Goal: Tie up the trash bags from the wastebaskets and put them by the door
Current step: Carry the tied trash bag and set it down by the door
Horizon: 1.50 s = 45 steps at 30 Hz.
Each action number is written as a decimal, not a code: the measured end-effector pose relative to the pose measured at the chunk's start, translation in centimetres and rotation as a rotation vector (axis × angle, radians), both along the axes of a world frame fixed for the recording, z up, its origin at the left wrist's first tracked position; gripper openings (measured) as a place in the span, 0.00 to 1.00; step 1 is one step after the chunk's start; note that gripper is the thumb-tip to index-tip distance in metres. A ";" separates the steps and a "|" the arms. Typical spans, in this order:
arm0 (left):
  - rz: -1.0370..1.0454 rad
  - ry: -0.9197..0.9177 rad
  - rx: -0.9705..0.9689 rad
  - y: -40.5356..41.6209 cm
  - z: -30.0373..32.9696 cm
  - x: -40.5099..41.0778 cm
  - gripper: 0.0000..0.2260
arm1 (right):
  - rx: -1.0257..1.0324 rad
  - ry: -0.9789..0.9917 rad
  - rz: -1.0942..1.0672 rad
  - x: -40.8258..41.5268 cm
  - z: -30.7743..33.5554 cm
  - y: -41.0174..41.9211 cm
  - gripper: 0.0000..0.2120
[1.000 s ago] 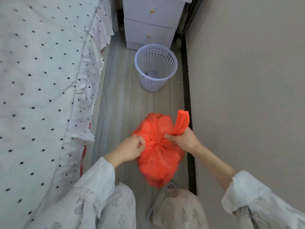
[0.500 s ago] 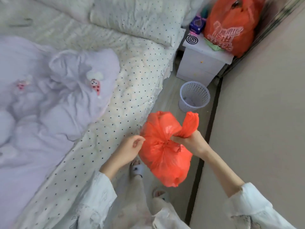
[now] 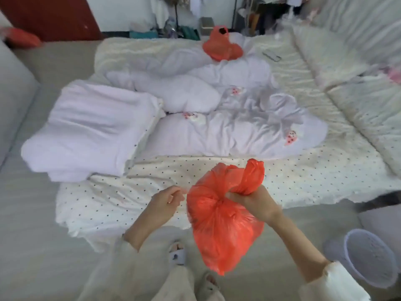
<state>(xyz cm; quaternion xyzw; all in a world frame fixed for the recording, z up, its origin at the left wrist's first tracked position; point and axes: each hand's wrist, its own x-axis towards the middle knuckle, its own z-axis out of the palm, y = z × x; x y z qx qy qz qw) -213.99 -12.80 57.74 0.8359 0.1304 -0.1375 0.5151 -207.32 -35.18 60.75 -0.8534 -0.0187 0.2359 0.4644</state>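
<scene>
An orange trash bag (image 3: 219, 227) hangs in front of me over the floor, its neck gathered into a knot. My right hand (image 3: 253, 205) grips the twisted top of the bag just right of the knot, and a loose flap sticks up above the fingers. My left hand (image 3: 166, 202) hovers just left of the bag with its fingers loosely curled, and I see nothing in it. The white mesh wastebasket (image 3: 368, 257) stands on the floor at the lower right with no liner in it. A second orange bag (image 3: 222, 46) lies on the far side of the bed.
A bed with a dotted sheet (image 3: 112, 192) and piled white bedding (image 3: 91, 131) fills the view ahead. A dark red door (image 3: 50, 16) is at the top left, with another orange item (image 3: 23, 38) near it. My slippered feet (image 3: 176, 254) stand on the pale floor.
My view has swung left from the wall and basket to face the bed. My left hand has let go of the bag's neck, while my right hand keeps hold of the bag's top.
</scene>
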 end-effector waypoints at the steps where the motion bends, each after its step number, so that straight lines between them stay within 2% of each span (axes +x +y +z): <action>1: 0.072 -0.001 0.003 2.4 0.2 -1.7 0.10 | 0.002 0.013 0.063 -0.2 0.2 2.5 0.17; 6: 0.391 -0.022 0.031 14.3 0.4 -10.6 0.10 | -0.025 0.050 0.421 -3.4 1.0 16.9 0.16; 10: 0.531 -0.015 0.075 25.2 -0.1 -17.8 0.11 | -0.022 0.038 0.610 -7.6 0.7 30.2 0.09; 11: 0.551 -0.010 0.088 28.3 -0.2 -19.6 0.13 | -0.006 0.041 0.645 -8.8 0.6 33.7 0.05; 13: 0.594 -0.008 0.130 34.5 0.0 -23.0 0.15 | 0.026 0.050 0.700 -11.2 0.3 40.7 0.05; 16: 0.677 -0.022 0.172 42.5 1.4 -27.4 0.12 | 0.048 0.080 0.724 -14.7 0.3 50.0 0.02; 18: 0.724 -0.035 0.197 47.3 2.5 -29.4 0.09 | 0.067 0.096 0.756 -16.4 0.7 55.5 0.04; 21: 0.762 -0.085 0.225 54.0 3.1 -30.8 0.10 | 0.120 0.093 0.788 -17.7 1.3 63.2 0.08; 24: 0.817 -0.128 0.191 60.3 3.1 -30.3 0.10 | 0.148 0.083 0.776 -17.4 1.8 70.2 0.01; 27: 0.808 -0.139 0.230 67.0 3.0 -28.6 0.10 | 0.182 0.068 0.765 -15.8 2.4 77.7 0.02; 30: 0.809 -0.154 0.186 74.3 3.0 -26.2 0.10 | 0.210 0.032 0.740 -13.0 1.8 85.4 0.07; 34: 0.840 -0.162 0.142 83.5 3.8 -22.3 0.11 | 0.192 0.045 0.729 -8.9 1.3 94.1 0.01; 37: 0.816 -0.154 0.128 89.8 4.8 -18.2 0.11 | 0.242 0.053 0.636 -4.6 2.5 99.9 0.07; 40: 0.771 -0.157 0.149 96.1 5.6 -13.0 0.12 | 0.251 0.041 0.572 0.8 3.9 105.4 0.03; 45: 0.663 -0.148 0.175 106.9 5.1 -3.1 0.10 | 0.294 0.020 0.491 10.1 4.4 114.5 0.10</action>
